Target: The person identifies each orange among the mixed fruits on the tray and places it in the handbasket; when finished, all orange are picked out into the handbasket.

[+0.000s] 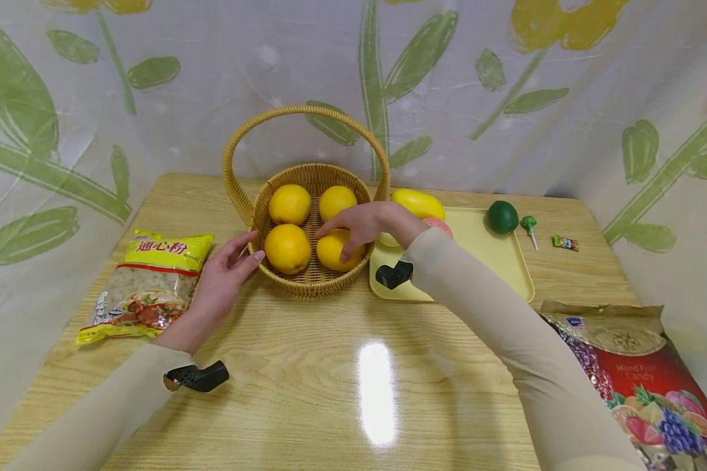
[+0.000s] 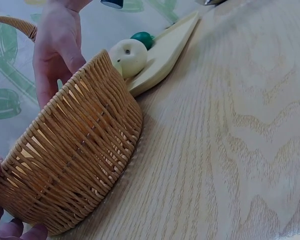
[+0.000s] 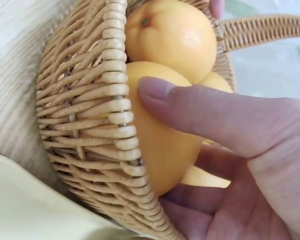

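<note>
While the left hand (image 1: 220,275) rests spread against the basket (image 1: 259,216) near the table's back edge, the right hand (image 1: 368,226) curls round an orange (image 1: 336,252). Looks like placing; loosening those fingers seems next.

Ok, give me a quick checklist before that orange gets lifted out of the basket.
1. Right hand wraps the front-right orange, thumb across it: ok.
2. Left hand touches the basket rim with straight fingers: ok.
3. Basket flat on the table: ok.
4. Handle clear of the right hand: ok.
5. Bare space on the yellow tray: ok.
6. Grip firmness: cannot tell.
</note>
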A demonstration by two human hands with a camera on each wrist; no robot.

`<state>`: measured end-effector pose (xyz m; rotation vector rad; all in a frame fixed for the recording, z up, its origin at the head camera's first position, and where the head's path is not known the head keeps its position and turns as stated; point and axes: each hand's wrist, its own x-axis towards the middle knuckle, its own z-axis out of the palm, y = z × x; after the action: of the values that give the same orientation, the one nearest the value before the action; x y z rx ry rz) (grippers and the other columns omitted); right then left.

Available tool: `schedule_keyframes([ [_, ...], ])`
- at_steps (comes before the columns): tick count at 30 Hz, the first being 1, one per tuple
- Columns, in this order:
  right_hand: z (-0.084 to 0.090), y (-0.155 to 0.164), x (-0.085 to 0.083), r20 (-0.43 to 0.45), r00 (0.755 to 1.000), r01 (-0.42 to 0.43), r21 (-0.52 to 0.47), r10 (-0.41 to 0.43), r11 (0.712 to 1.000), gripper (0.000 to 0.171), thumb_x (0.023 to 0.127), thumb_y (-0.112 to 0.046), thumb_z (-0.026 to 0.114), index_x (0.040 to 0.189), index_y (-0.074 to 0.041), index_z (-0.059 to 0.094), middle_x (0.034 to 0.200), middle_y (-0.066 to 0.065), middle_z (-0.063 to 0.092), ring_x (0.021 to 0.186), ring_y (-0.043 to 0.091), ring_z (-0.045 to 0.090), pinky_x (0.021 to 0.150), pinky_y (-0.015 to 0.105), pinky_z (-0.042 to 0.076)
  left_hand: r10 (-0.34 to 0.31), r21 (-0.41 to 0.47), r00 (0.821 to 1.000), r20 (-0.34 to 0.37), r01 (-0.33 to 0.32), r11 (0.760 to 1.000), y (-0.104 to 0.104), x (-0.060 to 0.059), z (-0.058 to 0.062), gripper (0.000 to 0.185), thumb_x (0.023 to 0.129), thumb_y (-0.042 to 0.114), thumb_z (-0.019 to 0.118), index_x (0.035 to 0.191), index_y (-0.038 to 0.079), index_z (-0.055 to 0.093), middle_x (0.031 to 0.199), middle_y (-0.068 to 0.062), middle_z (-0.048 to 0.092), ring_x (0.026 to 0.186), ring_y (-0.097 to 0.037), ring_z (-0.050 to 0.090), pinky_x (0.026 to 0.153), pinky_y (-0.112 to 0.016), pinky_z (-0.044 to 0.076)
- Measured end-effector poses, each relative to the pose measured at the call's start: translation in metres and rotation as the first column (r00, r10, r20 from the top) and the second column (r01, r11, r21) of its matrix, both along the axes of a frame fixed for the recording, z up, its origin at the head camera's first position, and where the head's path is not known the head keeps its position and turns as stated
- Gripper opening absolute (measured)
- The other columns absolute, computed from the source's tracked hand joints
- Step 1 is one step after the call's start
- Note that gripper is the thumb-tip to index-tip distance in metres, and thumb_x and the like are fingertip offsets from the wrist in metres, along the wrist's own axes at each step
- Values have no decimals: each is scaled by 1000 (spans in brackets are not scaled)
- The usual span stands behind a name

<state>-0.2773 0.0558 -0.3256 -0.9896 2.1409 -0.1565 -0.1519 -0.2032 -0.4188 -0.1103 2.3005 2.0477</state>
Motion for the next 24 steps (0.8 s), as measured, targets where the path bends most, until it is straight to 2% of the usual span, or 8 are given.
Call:
schedule_keyframes([
  [9, 0, 6, 3, -10, 1000, 5, -61, -5, 998, 68, 94, -22, 67, 153, -27, 36, 158, 2, 29, 144, 21, 24, 120, 38, 19, 1, -14, 1000, 1, -1, 1000, 1, 0, 0, 60, 99, 28, 60, 151, 11, 37, 161, -6, 22, 145, -25, 24, 107, -24, 39],
  [12, 5, 12, 9, -61, 998, -8, -117, 1, 993, 64, 94, -21, 66, 152, -23, 38, 156, 4, 33, 143, 22, 28, 119, 38, 22, 3, -22, 1000, 1, -3, 1000, 1, 0, 0, 60, 99, 29, 60, 151, 11, 37, 161, -6, 22, 145, -25, 25, 107, -24, 38],
  [15, 12, 22, 19, -146, 989, -32, -200, 3, 979, 60, 95, -21, 66, 150, -15, 42, 152, 7, 41, 139, 24, 35, 117, 38, 28, 10, -19, 1000, 1, -10, 1000, 2, 0, -1, 59, 99, 29, 60, 151, 12, 38, 161, -6, 23, 145, -25, 25, 107, -24, 38],
  [17, 14, 31, 30, -185, 982, -13, -271, -39, 962, 59, 94, -21, 67, 148, -11, 45, 148, 9, 45, 135, 26, 41, 114, 39, 32, 15, -11, 1000, 0, -15, 1000, 2, 0, -1, 59, 99, 28, 60, 151, 12, 38, 160, -6, 23, 145, -25, 26, 107, -24, 39],
  [20, 10, 48, 48, -190, 968, 70, -424, -164, 903, 56, 93, -19, 69, 144, -7, 50, 142, 12, 50, 126, 27, 48, 107, 40, 42, 19, -6, 1000, 0, -19, 1000, 3, 1, -1, 58, 99, 27, 60, 151, 11, 38, 160, -6, 23, 145, -25, 26, 107, -24, 39],
  [22, 2, 61, 59, -115, 957, 165, -535, -265, 828, 55, 92, -16, 70, 142, -4, 50, 141, 14, 51, 124, 29, 50, 104, 42, 46, 19, -3, 1000, -6, -19, 1000, 4, 1, -2, 58, 99, 26, 60, 151, 9, 38, 160, -7, 24, 144, -26, 26, 106, -23, 39],
  [24, -7, 75, 71, -18, 935, 265, -625, -353, 734, 53, 93, -14, 69, 142, -3, 50, 141, 14, 49, 125, 31, 50, 103, 43, 47, 21, 3, 1000, -12, -21, 1000, 4, 1, -3, 58, 99, 26, 60, 150, 9, 39, 160, -7, 24, 144, -26, 26, 106, -22, 39],
])
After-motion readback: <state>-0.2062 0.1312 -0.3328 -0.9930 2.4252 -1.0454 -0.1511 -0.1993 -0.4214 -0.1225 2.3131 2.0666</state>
